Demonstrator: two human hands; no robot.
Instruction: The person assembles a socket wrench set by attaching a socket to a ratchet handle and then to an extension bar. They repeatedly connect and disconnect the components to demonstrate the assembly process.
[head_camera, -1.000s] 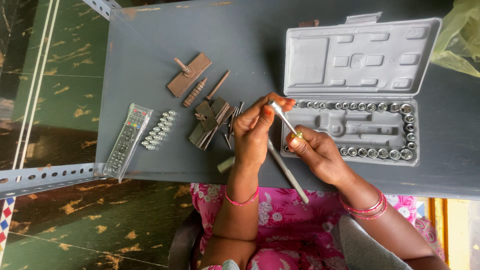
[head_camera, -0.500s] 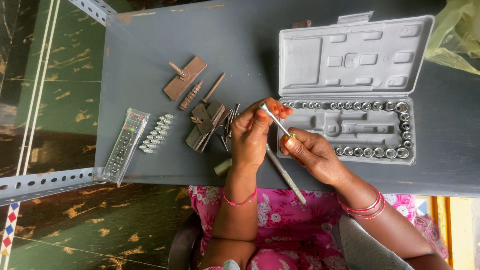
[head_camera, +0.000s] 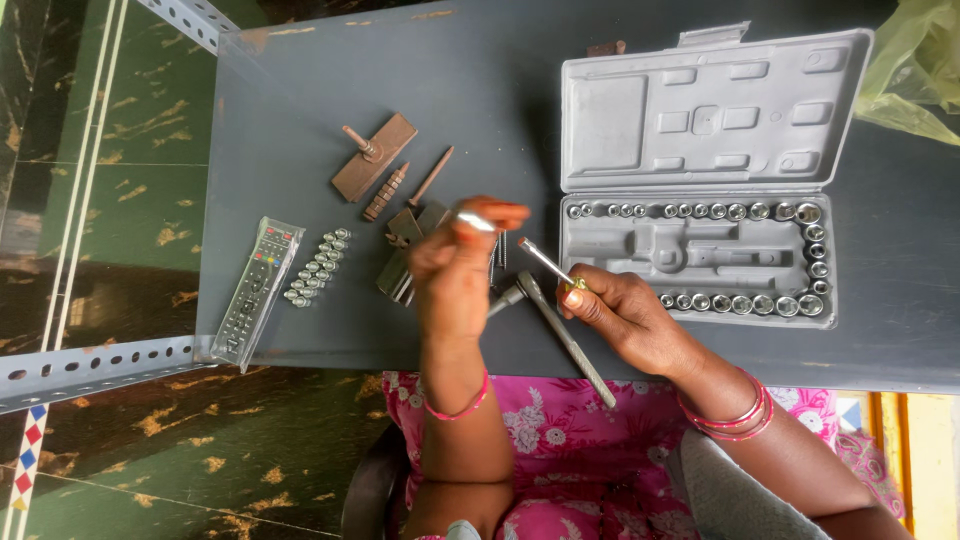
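Note:
My right hand (head_camera: 628, 318) grips a thin metal rod (head_camera: 543, 261) by its lower end, the tip pointing up and to the left. Just left of it, my left hand (head_camera: 452, 268) is raised and blurred, pinching a small silver piece (head_camera: 476, 221) between its fingertips, apart from the rod's tip. Under both hands a long metal handle (head_camera: 572, 350) lies slanted across the near edge of the dark grey table (head_camera: 480, 90). Dark metal bits (head_camera: 405, 250) lie beneath my left hand, partly hidden.
An open grey tool case (head_camera: 700, 120) with sockets along its tray lies to the right. To the left are a wrapped remote control (head_camera: 255, 290), a strip of small sockets (head_camera: 318, 267) and brown metal parts (head_camera: 372, 157). A green plastic bag (head_camera: 915, 70) sits top right.
My left hand has drawn back to the left from the rod's tip, with the small silver piece in its fingers. My right hand and the rod have shifted slightly.

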